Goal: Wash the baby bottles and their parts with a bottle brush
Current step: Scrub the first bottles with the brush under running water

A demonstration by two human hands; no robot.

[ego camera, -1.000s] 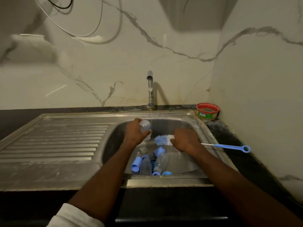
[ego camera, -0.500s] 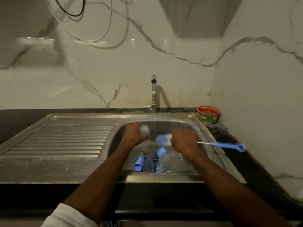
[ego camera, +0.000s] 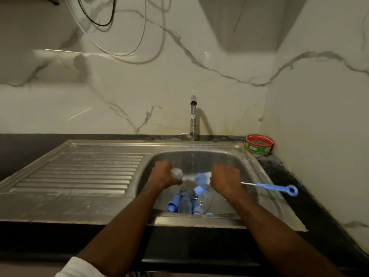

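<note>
Left hand (ego camera: 162, 173): fingers curled round a small clear baby bottle (ego camera: 177, 173), held over the sink basin (ego camera: 235, 156) just left of the water stream (ego camera: 192, 162).
Bottle, handling: judged light, stiff plastic, slippery when wet; best gripped round the body, mouth left free for the brush.
Loose parts (ego camera: 189, 202): more clear bottles and blue caps lie heaped on the basin floor, below and between the hands.
Bottle brush (ego camera: 201, 177): blue-and-white bristle head sits between the hands, near the bottle; bristles judged soft, wire stem springy.
Right hand (ego camera: 225, 181): fingers closed round the brush stem close behind the head; blue ring handle (ego camera: 279, 188) projects right over the basin rim.
Change from earlier frame: bottle, brush and both hands keep nearly the same positions; the view sits slightly lower and the bottle shows less blur.
</note>
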